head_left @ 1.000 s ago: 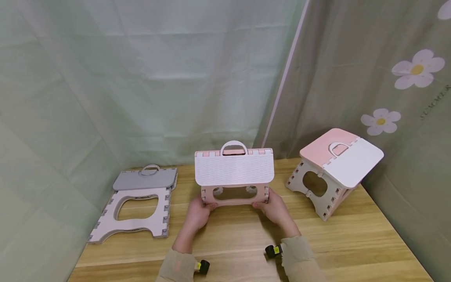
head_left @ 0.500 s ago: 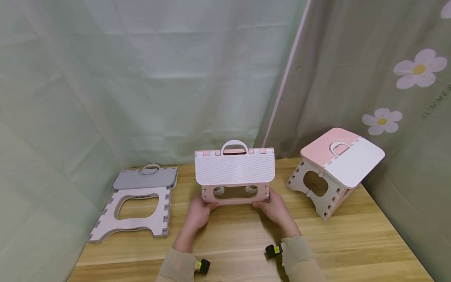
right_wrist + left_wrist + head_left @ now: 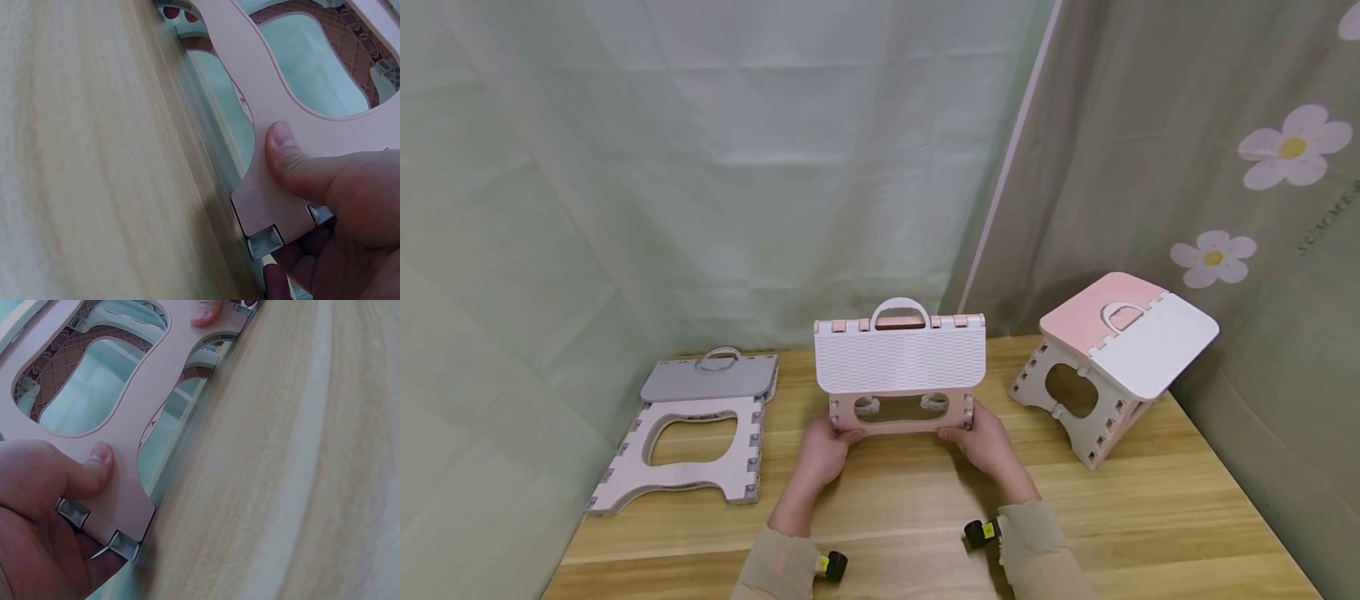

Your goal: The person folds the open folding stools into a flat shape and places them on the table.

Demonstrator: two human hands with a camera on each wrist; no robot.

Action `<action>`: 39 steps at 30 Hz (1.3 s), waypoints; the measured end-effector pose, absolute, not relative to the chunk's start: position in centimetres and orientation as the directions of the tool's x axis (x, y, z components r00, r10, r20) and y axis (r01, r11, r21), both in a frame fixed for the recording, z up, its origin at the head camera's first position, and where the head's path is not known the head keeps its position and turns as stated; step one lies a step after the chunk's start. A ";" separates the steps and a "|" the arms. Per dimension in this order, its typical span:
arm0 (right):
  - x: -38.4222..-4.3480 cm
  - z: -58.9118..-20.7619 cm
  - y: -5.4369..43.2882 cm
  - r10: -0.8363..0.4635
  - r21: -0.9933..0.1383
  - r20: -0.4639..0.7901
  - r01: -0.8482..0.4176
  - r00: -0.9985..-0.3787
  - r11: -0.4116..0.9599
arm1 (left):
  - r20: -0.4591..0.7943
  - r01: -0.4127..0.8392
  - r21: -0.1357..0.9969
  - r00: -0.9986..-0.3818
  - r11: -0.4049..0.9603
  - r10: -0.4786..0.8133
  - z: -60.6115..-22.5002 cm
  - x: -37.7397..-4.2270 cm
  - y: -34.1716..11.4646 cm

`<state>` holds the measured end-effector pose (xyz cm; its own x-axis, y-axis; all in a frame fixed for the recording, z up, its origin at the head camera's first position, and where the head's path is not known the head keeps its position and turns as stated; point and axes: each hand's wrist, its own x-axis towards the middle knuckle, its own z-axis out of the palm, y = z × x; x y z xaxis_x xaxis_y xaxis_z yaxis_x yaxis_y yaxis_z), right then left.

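A pink and white folding stool [image 3: 900, 358] stands partly folded at the middle of the table, its white half-seat sloping toward me and its carry handle raised at the top. My left hand [image 3: 822, 454] grips the left foot of its pink leg panel, thumb [image 3: 97, 469] on the front face and fingers curled behind. The right hand [image 3: 987, 442] holds the opposite foot the same way, its thumb [image 3: 290, 153] pressed on the pink panel. Both wrist views show the panel's lower edge at the wooden tabletop. The stool's far side is mostly hidden.
A grey and white folding stool [image 3: 700, 450] lies folded at the left of the table [image 3: 895, 517]. An unfolded pink and white stool [image 3: 1120, 342] stands at the right. Curtains [image 3: 820, 167] hang behind the table and at both sides.
Nearly nothing differs: both hands keep their hold on the middle stool, and the head view has shifted very slightly.
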<state>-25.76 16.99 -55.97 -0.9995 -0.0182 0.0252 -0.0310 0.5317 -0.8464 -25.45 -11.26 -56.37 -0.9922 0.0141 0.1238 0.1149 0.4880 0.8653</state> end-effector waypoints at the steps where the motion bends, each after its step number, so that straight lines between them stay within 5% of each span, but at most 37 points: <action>1: -25.8 -56.0 17.0 -0.019 -0.847 0.026 -0.032 -0.999 0.531 | 0.124 0.113 0.865 -0.992 0.490 0.010 -56.4 -25.4 -11.3; 39: -25.7 -56.2 17.1 -0.009 -0.836 0.035 -0.034 -0.999 0.547 | 0.114 0.114 0.874 -0.993 0.472 0.029 -56.3 -25.3 -11.4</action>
